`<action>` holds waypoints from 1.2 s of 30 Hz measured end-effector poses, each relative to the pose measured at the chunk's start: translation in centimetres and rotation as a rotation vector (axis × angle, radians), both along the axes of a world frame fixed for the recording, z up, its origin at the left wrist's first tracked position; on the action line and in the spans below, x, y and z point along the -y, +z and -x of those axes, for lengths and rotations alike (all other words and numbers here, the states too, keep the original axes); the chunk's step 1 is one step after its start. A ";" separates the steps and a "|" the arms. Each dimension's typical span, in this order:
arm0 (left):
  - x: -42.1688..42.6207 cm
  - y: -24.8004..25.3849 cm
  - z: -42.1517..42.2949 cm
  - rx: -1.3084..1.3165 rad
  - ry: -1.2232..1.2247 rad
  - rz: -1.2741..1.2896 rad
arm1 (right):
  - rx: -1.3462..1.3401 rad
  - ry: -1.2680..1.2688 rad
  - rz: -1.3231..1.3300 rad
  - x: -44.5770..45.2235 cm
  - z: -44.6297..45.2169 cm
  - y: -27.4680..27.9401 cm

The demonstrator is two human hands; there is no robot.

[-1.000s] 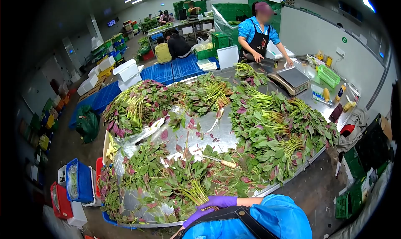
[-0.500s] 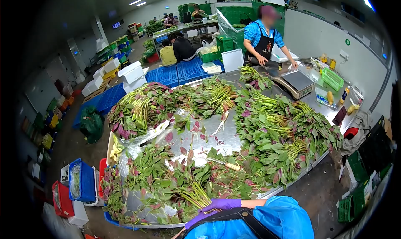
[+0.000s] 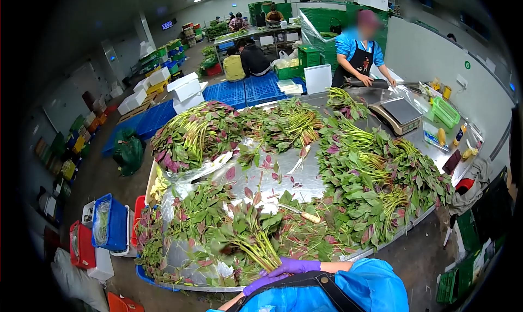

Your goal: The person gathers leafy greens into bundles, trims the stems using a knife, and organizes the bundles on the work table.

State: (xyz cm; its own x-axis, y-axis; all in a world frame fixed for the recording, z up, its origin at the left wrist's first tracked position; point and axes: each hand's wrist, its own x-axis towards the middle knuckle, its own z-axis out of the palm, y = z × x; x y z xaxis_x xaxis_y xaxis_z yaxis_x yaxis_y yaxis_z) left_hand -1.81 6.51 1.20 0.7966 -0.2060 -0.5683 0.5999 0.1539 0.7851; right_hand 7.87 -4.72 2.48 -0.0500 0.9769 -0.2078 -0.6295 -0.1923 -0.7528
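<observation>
A bunch of leafy greens (image 3: 251,233) with green and purple leaves is at the near edge of the metal table (image 3: 305,176). Around its stems my right hand (image 3: 294,266), in a purple glove, is closed. My left hand (image 3: 263,282), gloved too, lies just below at the stem ends; its fingers are partly hidden. Loose leaves and stems (image 3: 199,216) spread to the left of the bunch. A knife with a wooden handle (image 3: 310,217) rests among trimmings beyond my hands. Large piles of bundled greens (image 3: 359,170) lie on the right, with another heap (image 3: 196,129) at the back left.
Across the table a co-worker (image 3: 359,53) in an apron holds a dark object near a plastic bag. A scale (image 3: 402,111) and green basket (image 3: 445,112) stand at the far right. Blue (image 3: 113,225) and red crates (image 3: 81,245) sit at the left on the floor.
The bunch in my right hand stands a little higher off the loose greens. The co-worker has lifted a dark object. The whole view has shifted, with the scene moving to the right.
</observation>
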 end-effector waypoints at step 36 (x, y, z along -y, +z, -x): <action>-4.9 3.7 2.4 0.097 -0.341 -0.058 | 0.454 0.948 0.340 2.8 -12.8 2.9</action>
State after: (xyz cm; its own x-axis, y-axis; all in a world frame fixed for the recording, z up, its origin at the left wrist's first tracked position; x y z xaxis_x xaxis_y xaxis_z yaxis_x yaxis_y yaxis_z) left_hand -4.19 11.40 4.88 0.7385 -0.4392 -0.5116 0.5311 -0.0885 0.8427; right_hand 20.65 -7.57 5.39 -0.5992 0.4713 -0.6471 0.2043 -0.6915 -0.6929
